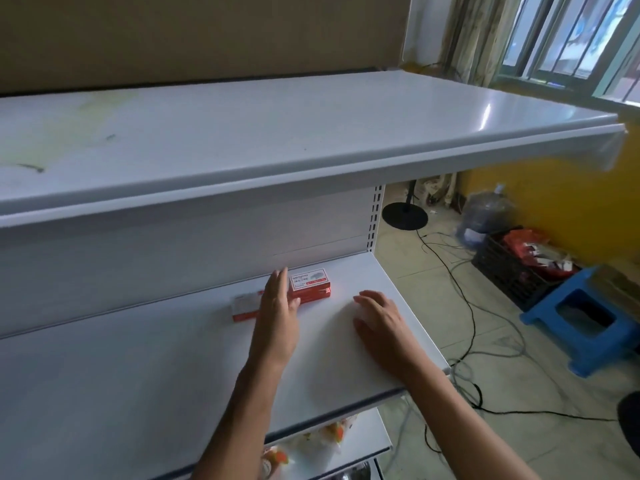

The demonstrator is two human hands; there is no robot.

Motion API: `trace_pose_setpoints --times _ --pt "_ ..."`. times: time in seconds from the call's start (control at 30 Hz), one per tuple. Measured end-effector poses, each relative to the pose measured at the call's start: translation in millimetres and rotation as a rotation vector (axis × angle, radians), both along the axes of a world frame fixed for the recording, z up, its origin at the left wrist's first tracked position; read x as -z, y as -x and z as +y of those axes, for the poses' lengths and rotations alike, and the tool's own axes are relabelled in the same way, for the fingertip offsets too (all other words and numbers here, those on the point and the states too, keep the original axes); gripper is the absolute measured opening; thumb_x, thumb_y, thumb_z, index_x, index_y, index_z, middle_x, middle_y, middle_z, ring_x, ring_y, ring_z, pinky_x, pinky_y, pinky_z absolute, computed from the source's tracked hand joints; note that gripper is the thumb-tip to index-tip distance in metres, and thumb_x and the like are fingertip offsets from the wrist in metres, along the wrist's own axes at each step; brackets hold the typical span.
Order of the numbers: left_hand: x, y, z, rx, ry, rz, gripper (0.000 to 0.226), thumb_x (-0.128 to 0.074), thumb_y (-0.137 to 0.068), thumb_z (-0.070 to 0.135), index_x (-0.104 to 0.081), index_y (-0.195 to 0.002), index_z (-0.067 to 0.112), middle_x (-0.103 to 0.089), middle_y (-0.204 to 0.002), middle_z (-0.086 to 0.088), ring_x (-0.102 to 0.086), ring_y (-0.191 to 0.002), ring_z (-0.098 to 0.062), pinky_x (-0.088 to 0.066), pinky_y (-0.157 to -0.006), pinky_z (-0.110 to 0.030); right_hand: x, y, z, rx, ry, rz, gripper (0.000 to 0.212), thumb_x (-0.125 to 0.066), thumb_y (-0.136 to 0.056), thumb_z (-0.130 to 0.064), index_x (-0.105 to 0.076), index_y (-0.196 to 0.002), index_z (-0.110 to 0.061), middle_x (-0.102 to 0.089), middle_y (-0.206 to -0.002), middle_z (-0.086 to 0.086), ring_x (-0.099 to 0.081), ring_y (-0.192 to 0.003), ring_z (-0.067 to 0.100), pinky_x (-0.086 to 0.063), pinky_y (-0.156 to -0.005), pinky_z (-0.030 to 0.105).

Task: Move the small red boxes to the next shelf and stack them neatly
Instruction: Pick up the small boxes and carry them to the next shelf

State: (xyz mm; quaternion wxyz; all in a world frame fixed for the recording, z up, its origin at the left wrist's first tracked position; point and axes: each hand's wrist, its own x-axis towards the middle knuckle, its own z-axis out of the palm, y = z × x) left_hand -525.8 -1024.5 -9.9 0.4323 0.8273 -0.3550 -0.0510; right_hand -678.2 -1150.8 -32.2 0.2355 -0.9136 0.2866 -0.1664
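Note:
Small red boxes with white labels lie on the middle white shelf point(138, 358), near its back wall. A short stack of them point(311, 284) stands to the right, and another red box point(244, 308) lies flat to the left. My left hand point(278, 306) reaches between them, fingers straight, its side touching the stack; it grips nothing that I can see. My right hand point(379, 317) rests palm down on the bare shelf to the right of the stack, fingers spread, holding nothing. The top shelf point(277, 133) above is bare.
A lower shelf point(346, 441) holds packaged goods. On the tiled floor to the right are a blue plastic stool point(581, 320), a black crate point(512, 268) of red packets, a water jug point(485, 213), a black round stand base point(404, 214) and loose cables point(464, 306).

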Motion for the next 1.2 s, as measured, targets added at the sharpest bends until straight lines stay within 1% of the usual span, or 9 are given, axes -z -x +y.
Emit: trace_pose_setpoints --times 0.07,0.13,0.23,0.43,0.6,0.83,1.0,1.13,1.2 --pt "-9 1 29 0.006 0.036 -0.05 0.051 -0.051 -0.094 0.008 -0.037 -0.143 0.011 -0.039 -0.149 -0.006 -0.038 -0.136 -0.018 -0.028 -0.114 -0.031 -11 -1 5 0.017 0.005 -0.042 0.041 -0.052 -0.093 -0.028 -0.049 -0.132 -0.017 -0.046 -0.139 0.002 -0.042 -0.128 0.02 -0.033 -0.108 0.033" --pt "-20 -1 64 0.011 0.09 -0.072 0.045 -0.053 -0.093 0.01 -0.046 -0.137 0.014 -0.048 -0.139 0.002 -0.048 -0.123 -0.011 -0.036 -0.107 -0.023 -27 -9 17 0.004 0.063 -0.091 0.041 -0.052 -0.094 -0.029 -0.048 -0.133 -0.017 -0.047 -0.138 0.002 -0.043 -0.128 0.019 -0.035 -0.107 0.031" --pt "-33 -16 122 -0.054 0.091 -0.176 0.039 -0.054 -0.093 0.014 -0.051 -0.131 0.015 -0.051 -0.132 0.006 -0.045 -0.12 -0.002 -0.031 -0.102 -0.01 -55 -36 52 -0.076 0.113 -0.148 0.04 -0.054 -0.093 -0.024 -0.049 -0.132 -0.016 -0.048 -0.136 0.004 -0.045 -0.124 0.02 -0.037 -0.105 0.031" --pt "-43 -70 269 -0.282 -0.1 -0.234 0.039 -0.05 -0.095 0.021 -0.047 -0.133 0.016 -0.049 -0.135 -0.002 -0.043 -0.126 -0.018 -0.032 -0.103 -0.026 -87 -122 173 -0.354 0.166 -0.135 0.044 -0.053 -0.092 -0.026 -0.044 -0.134 -0.016 -0.043 -0.139 0.006 -0.042 -0.126 0.026 -0.039 -0.103 0.043" --pt "-48 -110 410 -0.485 -0.252 -0.243 0.039 -0.058 -0.09 0.016 -0.053 -0.127 0.004 -0.056 -0.128 -0.016 -0.05 -0.118 -0.033 -0.038 -0.102 -0.041 -90 -189 306 -0.546 0.152 -0.064 0.051 -0.049 -0.094 -0.033 -0.035 -0.142 -0.019 -0.033 -0.148 0.004 -0.027 -0.137 0.024 -0.028 -0.113 0.041" --pt "-59 -134 571 -0.66 -0.197 -0.262 0.035 -0.059 -0.089 0.017 -0.057 -0.121 0.004 -0.059 -0.118 -0.018 -0.054 -0.109 -0.035 -0.042 -0.093 -0.04 -82 -257 466 -0.684 0.125 -0.075 0.05 -0.047 -0.095 -0.036 -0.034 -0.142 -0.024 -0.03 -0.15 -0.001 -0.023 -0.139 0.02 -0.021 -0.114 0.034" --pt "-62 -153 658 -0.783 -0.223 -0.25 0.047 -0.049 -0.086 0.03 -0.054 -0.126 0.006 -0.057 -0.121 -0.018 -0.051 -0.113 -0.036 -0.043 -0.094 -0.045 -83 -296 553 -0.807 0.131 -0.061 0.049 -0.045 -0.096 -0.037 -0.033 -0.142 -0.025 -0.028 -0.15 -0.002 -0.021 -0.139 0.017 -0.019 -0.113 0.032" --pt "-52 -172 714 -0.855 -0.199 -0.252 0.039 -0.058 -0.091 0.022 -0.052 -0.128 0.009 -0.056 -0.119 -0.015 -0.049 -0.115 -0.034 -0.042 -0.095 -0.047 -71 -331 609 -0.887 0.051 -0.011 0.051 -0.044 -0.096 -0.036 -0.029 -0.144 -0.025 -0.025 -0.152 -0.003 -0.019 -0.14 0.016 -0.018 -0.115 0.033" --pt "-41 -184 741 -0.895 -0.169 -0.234 0.04 -0.057 -0.092 0.023 -0.05 -0.129 0.012 -0.055 -0.122 -0.01 -0.047 -0.117 -0.029 -0.041 -0.097 -0.043 -58 -350 636 -0.926 0.011 0.021 0.051 -0.045 -0.096 -0.037 -0.029 -0.144 -0.026 -0.025 -0.153 -0.003 -0.019 -0.14 0.016 -0.019 -0.116 0.035"
